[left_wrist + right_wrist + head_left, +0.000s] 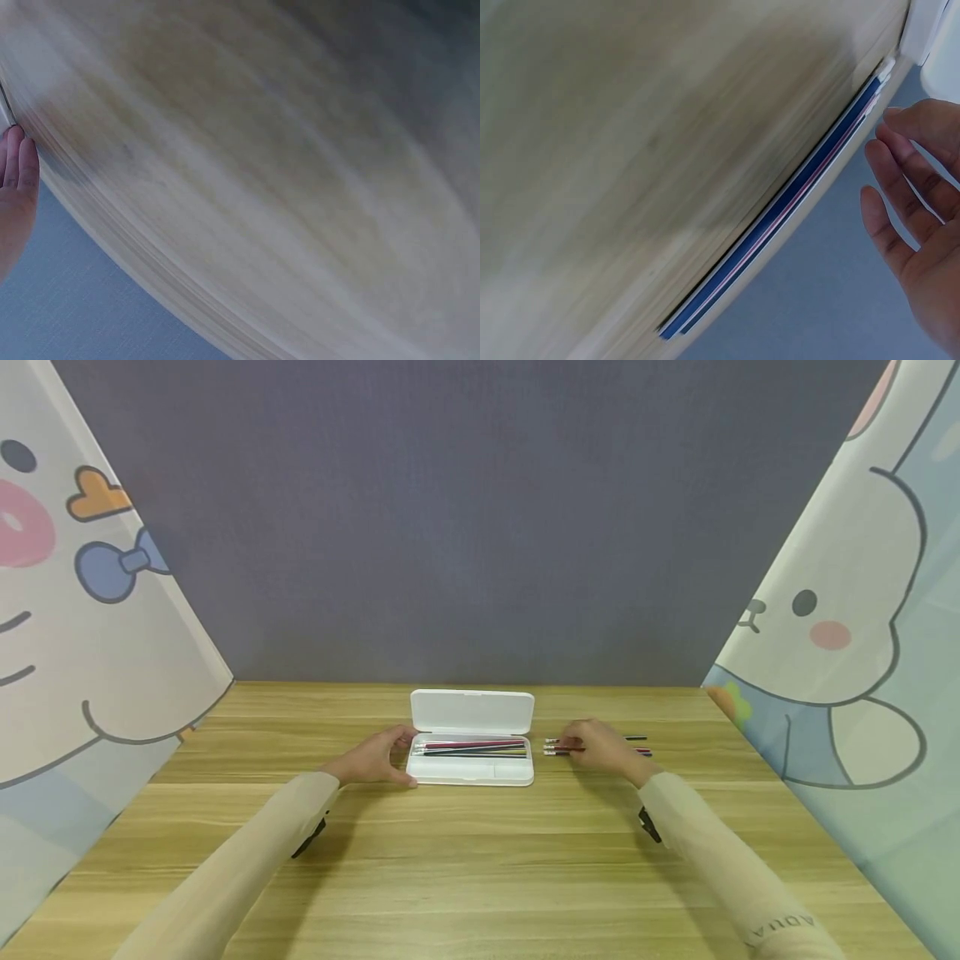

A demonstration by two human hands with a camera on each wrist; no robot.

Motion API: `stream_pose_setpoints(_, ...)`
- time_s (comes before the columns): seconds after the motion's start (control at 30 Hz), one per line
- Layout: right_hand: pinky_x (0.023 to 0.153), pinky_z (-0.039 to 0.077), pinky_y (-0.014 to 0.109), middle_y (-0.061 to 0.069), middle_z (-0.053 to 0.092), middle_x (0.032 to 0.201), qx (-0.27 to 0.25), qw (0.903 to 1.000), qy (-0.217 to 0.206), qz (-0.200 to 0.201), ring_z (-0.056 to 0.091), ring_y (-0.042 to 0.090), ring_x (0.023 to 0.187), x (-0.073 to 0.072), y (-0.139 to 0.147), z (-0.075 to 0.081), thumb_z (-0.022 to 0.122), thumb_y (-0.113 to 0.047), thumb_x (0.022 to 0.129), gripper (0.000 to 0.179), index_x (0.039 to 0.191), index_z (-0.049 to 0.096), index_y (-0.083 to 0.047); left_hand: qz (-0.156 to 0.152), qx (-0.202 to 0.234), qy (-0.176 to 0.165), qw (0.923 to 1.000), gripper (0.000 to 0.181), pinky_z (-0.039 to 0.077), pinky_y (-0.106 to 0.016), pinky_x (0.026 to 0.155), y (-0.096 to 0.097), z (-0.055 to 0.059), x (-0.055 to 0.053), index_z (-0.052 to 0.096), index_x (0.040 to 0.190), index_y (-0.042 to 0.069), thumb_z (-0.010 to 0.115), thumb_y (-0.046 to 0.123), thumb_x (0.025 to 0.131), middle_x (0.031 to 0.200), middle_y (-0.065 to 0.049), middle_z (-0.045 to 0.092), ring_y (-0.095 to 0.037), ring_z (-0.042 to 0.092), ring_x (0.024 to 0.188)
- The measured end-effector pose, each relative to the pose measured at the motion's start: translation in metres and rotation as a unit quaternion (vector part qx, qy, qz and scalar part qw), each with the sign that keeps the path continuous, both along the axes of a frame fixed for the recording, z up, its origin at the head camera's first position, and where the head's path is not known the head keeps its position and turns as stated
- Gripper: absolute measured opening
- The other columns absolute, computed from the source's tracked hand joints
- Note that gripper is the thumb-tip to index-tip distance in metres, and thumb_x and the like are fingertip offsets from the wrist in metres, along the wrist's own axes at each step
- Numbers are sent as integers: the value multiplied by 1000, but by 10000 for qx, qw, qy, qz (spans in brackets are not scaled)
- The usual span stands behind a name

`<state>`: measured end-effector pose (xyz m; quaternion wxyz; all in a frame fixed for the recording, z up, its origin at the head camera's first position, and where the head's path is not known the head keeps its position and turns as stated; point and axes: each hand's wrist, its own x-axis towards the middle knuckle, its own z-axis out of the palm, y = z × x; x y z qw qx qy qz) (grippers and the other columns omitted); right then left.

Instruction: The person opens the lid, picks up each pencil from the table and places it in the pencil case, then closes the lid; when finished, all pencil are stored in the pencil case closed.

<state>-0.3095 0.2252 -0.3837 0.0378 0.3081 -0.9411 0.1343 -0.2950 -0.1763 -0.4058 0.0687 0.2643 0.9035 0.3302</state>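
In the head view a white pencil case (457, 779) lies with its lid (472, 712) raised and several pencils (472, 746) along its back part. My left hand (375, 757) holds the case's left end, thumb at the front corner and fingers at the back corner. Only part of that hand (15, 180) shows in the left wrist view. To the case's right, my right hand (596, 746) is over several dark and red pencils (641, 752) with white eraser ends. In the right wrist view its curved fingers (900, 176) show nothing between them, beside the pencils (772, 210).
Everything lies on a wood-grain table (465, 877). A dark grey panel (480, 527) rises behind its far edge. Cartoon-printed panels (840, 610) flank both sides. The case's front section has a small divided compartment (513, 770) at the right.
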Motion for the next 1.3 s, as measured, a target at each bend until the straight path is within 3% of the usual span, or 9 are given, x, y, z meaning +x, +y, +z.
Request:
stream_pose_setpoints(0.63,61,48,28,3,64,81,8,9998,-25,-180,56,13,71,1,26,-6,63,6,73,17,85,68,-5,-27,-45,55,10000,79,42,-47,96,1,2,3,43,126,0,82,29,65,120,-16,54,-32,50,111)
stream_pose_setpoints(1.3,58,47,26,1,64,75,190,9998,-48,-44,53,10,65,1,27,-9,58,13,70,24,80,66,-7,-12,-56,17,10000,81,43,-46,96,0,-2,-1,43,128,2,82,32,64,121,-14,54,-31,50,112)
